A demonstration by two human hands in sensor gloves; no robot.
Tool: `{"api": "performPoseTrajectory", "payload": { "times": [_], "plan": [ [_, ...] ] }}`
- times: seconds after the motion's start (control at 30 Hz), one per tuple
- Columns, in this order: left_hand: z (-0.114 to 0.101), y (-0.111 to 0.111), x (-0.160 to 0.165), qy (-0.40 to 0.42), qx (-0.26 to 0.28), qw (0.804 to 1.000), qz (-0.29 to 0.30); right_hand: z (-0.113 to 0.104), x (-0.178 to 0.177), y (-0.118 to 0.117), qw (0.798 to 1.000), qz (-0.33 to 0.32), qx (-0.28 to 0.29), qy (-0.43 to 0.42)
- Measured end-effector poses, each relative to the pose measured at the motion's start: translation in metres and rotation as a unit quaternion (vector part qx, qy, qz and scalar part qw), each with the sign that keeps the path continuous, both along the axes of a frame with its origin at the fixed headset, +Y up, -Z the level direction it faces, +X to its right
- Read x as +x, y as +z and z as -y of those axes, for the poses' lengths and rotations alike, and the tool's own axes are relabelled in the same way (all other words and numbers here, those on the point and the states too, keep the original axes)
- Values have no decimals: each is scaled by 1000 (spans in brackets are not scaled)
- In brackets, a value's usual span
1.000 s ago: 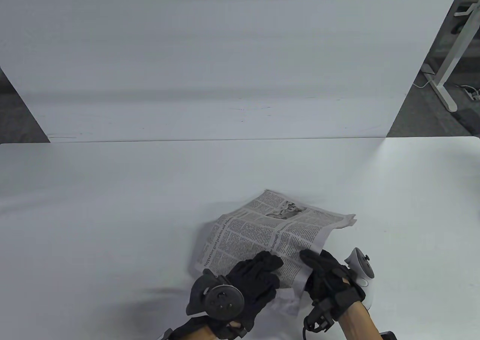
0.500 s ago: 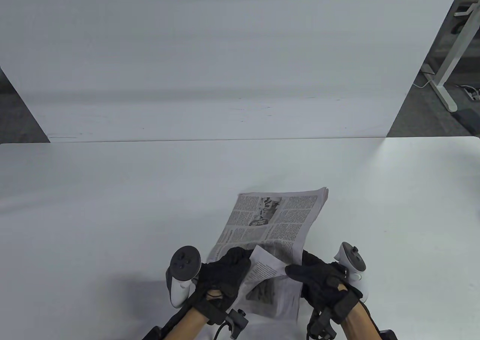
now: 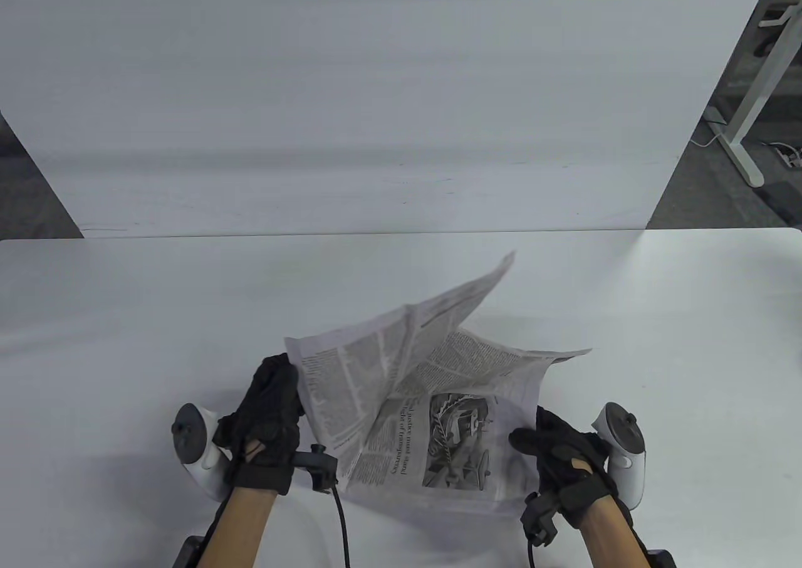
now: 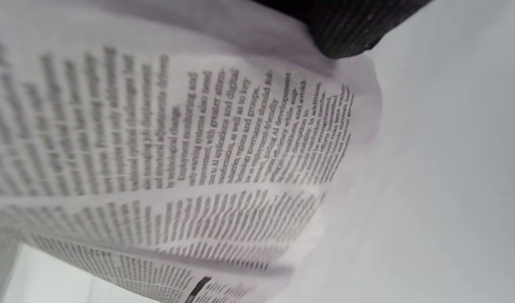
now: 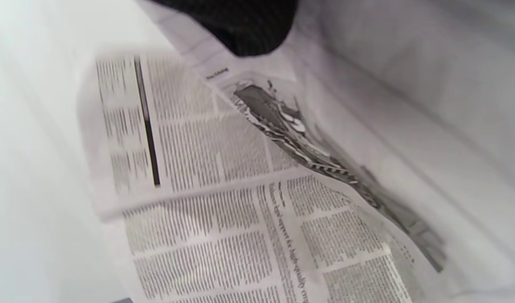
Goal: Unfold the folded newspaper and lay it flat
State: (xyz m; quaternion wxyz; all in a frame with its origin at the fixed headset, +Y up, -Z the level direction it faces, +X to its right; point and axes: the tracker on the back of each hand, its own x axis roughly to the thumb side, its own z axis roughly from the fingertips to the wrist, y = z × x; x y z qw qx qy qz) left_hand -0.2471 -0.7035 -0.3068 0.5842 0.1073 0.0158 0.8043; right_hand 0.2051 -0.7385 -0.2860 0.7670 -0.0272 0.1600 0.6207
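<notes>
The newspaper [image 3: 426,392] is partly opened near the table's front edge, its left leaf raised and its far corner sticking up. My left hand [image 3: 272,405] grips the left leaf's edge and holds it up. My right hand [image 3: 545,446] holds the right edge of the lower page, which shows a dark picture. In the left wrist view the printed page [image 4: 177,160] fills the frame under a black fingertip [image 4: 346,29]. In the right wrist view the pages [image 5: 261,189] spread below a gloved fingertip [image 5: 249,25].
The white table [image 3: 125,342] runs wide to the left, right and far side of the paper. A white panel [image 3: 376,91] stands behind it. Desk legs [image 3: 745,129] stand on the floor at the far right.
My hands have moved apart, the left hand swinging left with one leaf. The folded paper has opened up, a new inner page with a picture showing, and its far corner has risen.
</notes>
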Motion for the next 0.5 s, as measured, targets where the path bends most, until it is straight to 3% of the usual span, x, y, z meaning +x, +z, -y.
{"api": "performPoseTrajectory", "payload": {
  "times": [0.33,0.5],
  "plan": [
    [37,-4,-56,3,-122,987,-104,5,30,-3,997,67,-21,-25],
    [61,-2,-74,-13,-219,965,-145,15,47,-7,994,93,-42,-43]
  ]
}}
